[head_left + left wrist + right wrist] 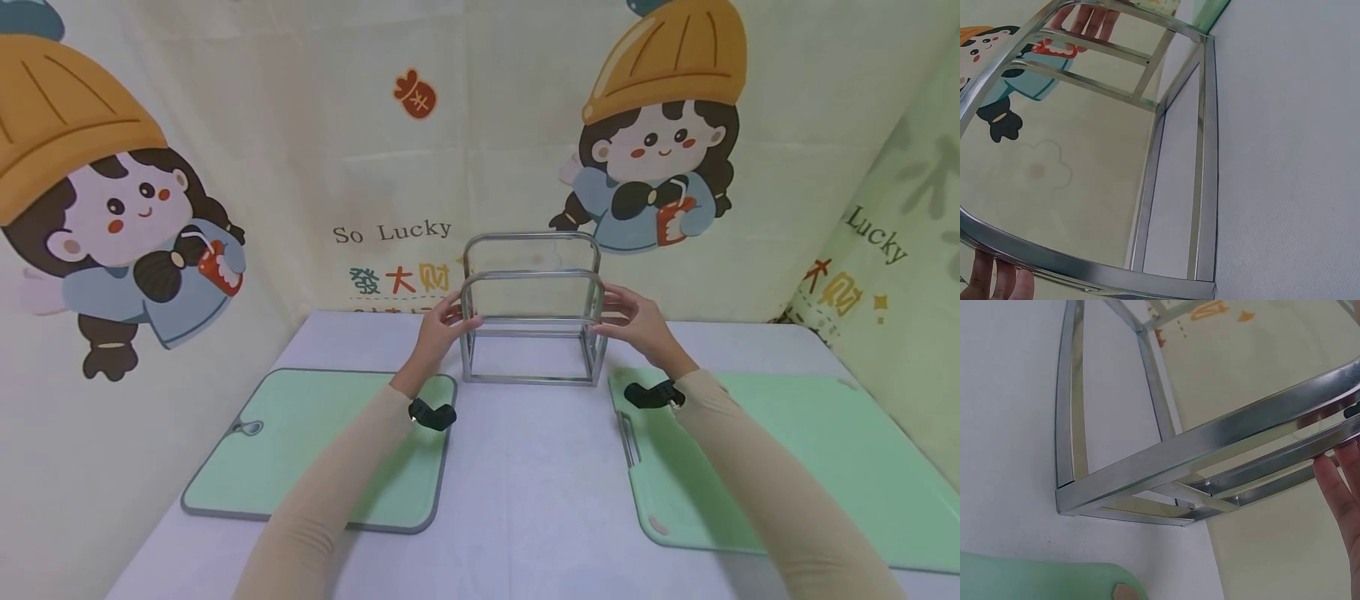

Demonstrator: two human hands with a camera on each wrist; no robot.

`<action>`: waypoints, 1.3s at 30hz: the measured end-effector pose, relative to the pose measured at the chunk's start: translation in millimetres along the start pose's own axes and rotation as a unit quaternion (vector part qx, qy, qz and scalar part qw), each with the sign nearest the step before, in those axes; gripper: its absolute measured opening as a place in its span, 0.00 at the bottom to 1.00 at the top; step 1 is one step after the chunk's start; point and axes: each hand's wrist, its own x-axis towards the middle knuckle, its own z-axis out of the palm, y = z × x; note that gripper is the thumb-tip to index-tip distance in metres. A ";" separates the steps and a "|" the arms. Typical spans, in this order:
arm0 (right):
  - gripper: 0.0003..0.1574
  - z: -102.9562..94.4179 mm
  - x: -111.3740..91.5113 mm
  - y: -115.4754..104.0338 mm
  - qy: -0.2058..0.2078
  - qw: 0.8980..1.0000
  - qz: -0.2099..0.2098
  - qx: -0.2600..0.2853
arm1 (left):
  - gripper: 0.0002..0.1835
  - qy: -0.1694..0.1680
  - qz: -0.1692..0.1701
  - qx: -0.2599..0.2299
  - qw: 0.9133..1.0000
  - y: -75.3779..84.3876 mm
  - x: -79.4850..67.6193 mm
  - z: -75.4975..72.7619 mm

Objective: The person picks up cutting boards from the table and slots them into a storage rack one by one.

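Observation:
A silver metal rack [531,273] with upright rounded hoops and a rectangular base stands at the back middle of the table. My left hand [437,333] grips its left side, the thumb at the front upright and the fingers along the outside. On the opposite side my right hand [641,325] holds the hoops in much the same way. In the left wrist view, left fingers [1000,278] lie against the outer face of a hoop of the rack [1208,156]. The right wrist view has right fingers [1335,487] touching the side bars of the rack [1166,453].
A green cutting board with a grey rim [322,433] lies flat on the left, under my left forearm. Another green board [787,450], with a handle slot, lies on the right beneath my right forearm. A printed cloth [517,108] hangs behind the white table [525,483].

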 end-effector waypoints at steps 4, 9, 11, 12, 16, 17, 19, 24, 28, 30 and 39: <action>0.49 -0.2 -3.1 0.1 -0.002 1.000 -0.001 0.002 | 0.37 -0.003 0.003 -0.003 1.000 -0.1 -1.5 -0.1; 0.49 0.0 -4.5 2.0 -0.009 1.000 -0.011 0.009 | 0.38 -0.001 0.009 0.002 1.000 -1.2 -2.8 0.8; 0.48 0.2 -5.1 2.3 -0.011 1.000 -0.014 0.010 | 0.37 -0.001 0.013 0.002 1.000 -2.1 -3.2 1.1; 0.48 0.5 -5.3 2.5 -0.012 1.000 -0.017 0.012 | 0.37 -0.001 0.015 0.002 1.000 -2.4 -3.5 0.9; 0.49 2.8 -5.3 2.2 -0.013 0.999 -0.027 0.023 | 0.38 0.003 0.014 0.007 1.000 -3.9 -3.8 -1.4; 0.49 3.7 -5.3 1.8 -0.012 0.999 -0.029 0.029 | 0.38 0.003 0.014 0.009 1.000 -4.1 -3.8 -2.2; 0.48 5.5 -4.8 1.1 -0.009 0.999 -0.030 0.034 | 0.39 0.004 0.015 0.011 1.000 -4.8 -3.2 -3.9; 0.48 8.7 -2.3 0.0 -0.005 0.999 -0.024 0.035 | 0.38 0.003 0.019 0.002 1.000 -4.6 -2.5 -7.7; 0.49 10.7 1.3 -0.7 -0.005 0.999 -0.018 0.037 | 0.38 0.002 0.022 -0.001 1.000 -4.5 -1.4 -10.7; 0.49 11.8 3.0 -0.8 -0.004 0.999 -0.017 0.037 | 0.38 0.002 0.021 -0.001 1.000 -4.3 -1.0 -11.7; 0.49 13.3 2.7 -1.5 -0.003 0.999 -0.016 0.040 | 0.38 -0.002 0.026 0.006 1.000 -5.2 0.8 -12.2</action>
